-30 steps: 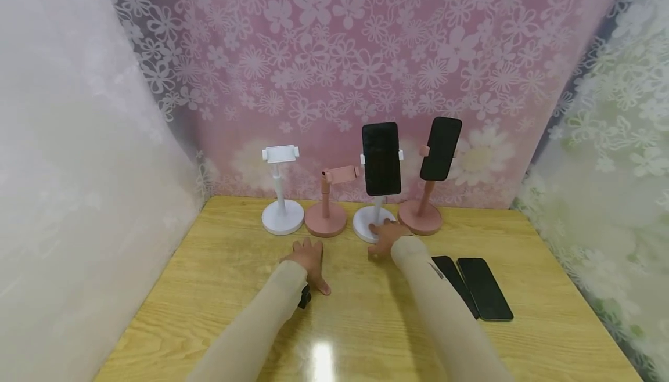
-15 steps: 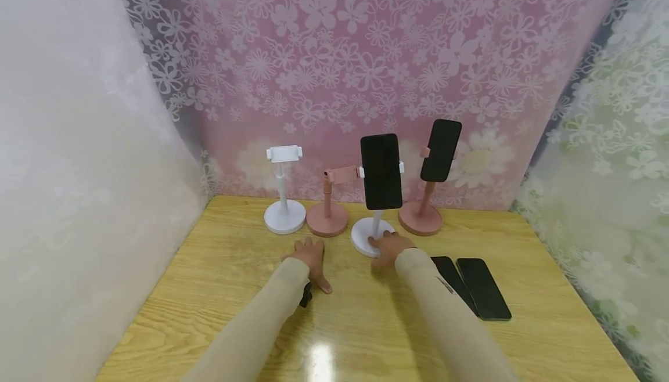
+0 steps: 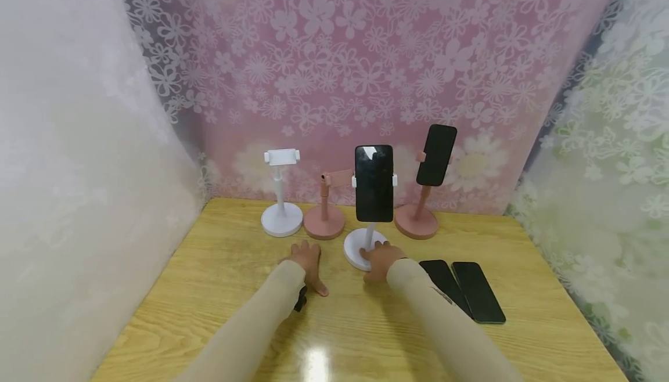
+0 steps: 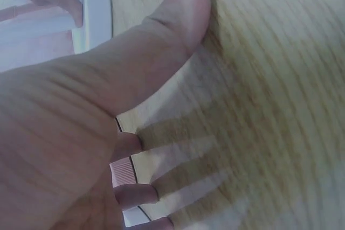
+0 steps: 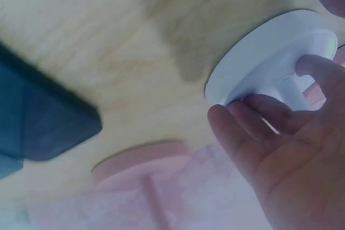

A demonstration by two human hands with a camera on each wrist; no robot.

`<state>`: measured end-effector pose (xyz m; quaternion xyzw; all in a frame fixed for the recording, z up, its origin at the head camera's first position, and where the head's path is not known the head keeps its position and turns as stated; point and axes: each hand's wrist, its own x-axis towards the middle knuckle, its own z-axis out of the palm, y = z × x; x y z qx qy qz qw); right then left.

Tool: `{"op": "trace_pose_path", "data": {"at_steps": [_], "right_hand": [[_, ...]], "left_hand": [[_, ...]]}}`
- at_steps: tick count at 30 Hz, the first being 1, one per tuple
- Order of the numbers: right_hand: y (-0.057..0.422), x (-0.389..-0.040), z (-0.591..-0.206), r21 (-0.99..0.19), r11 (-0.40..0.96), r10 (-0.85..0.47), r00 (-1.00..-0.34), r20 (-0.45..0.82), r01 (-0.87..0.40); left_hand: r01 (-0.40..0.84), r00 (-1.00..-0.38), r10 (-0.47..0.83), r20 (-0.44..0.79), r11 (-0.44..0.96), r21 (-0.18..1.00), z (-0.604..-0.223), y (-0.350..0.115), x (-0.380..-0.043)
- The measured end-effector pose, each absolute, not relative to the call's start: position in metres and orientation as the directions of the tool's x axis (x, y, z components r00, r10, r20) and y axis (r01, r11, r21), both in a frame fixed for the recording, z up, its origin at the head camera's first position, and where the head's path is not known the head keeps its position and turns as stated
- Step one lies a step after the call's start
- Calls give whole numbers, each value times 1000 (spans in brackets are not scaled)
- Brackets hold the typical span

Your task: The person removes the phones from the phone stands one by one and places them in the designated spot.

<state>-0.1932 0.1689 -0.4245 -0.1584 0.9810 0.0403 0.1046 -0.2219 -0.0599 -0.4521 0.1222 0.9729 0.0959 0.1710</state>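
My right hand (image 3: 382,260) grips the round base of a white phone stand (image 3: 355,248), fingers curled over its rim and near the post. That stand holds a black phone (image 3: 374,187) upright. In the right wrist view, the fingertips (image 5: 221,114) lie on the edge of the white base (image 5: 253,57). My left hand (image 3: 307,263) rests on the table with fingers spread and thumb out, holding nothing. Just beyond its fingertips stand a pink phone stand (image 3: 325,223) with its holder bare and a white phone stand (image 3: 282,220), also without a phone.
Behind and right of my right hand stands another pink phone stand (image 3: 416,222) bearing a black phone (image 3: 436,155). Two black phones lie side by side on the wooden table (image 3: 209,289): one phone (image 3: 444,282) is partly behind my right sleeve, the other phone (image 3: 478,292) beside it.
My right hand has drawn the white stand with its phone toward me and slightly left, out of the row of stands. My left hand has stayed in place.
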Motion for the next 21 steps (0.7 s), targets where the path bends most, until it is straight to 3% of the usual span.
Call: {"op": "trace_pose_path", "data": {"at_steps": [7, 11, 16, 21], "right_hand": [[154, -160, -429, 121, 898, -414, -905, -96, -423], [145, -142, -431, 109, 874, -473, -880, -28, -473], [139, -127, -434, 51, 851, -524, -851, 29, -522], [155, -134, -422, -144, 882, -462, -884, -68, -450]], "left_hand": [[283, -881, 368, -296, 913, 293, -443, -75, -215], [286, -858, 443, -259, 832, 476, -422, -90, -221], [325, -896, 442, 45, 583, 745, -385, -97, -222], [371, -901, 334, 278, 256, 893, -358, -94, -209]]}}
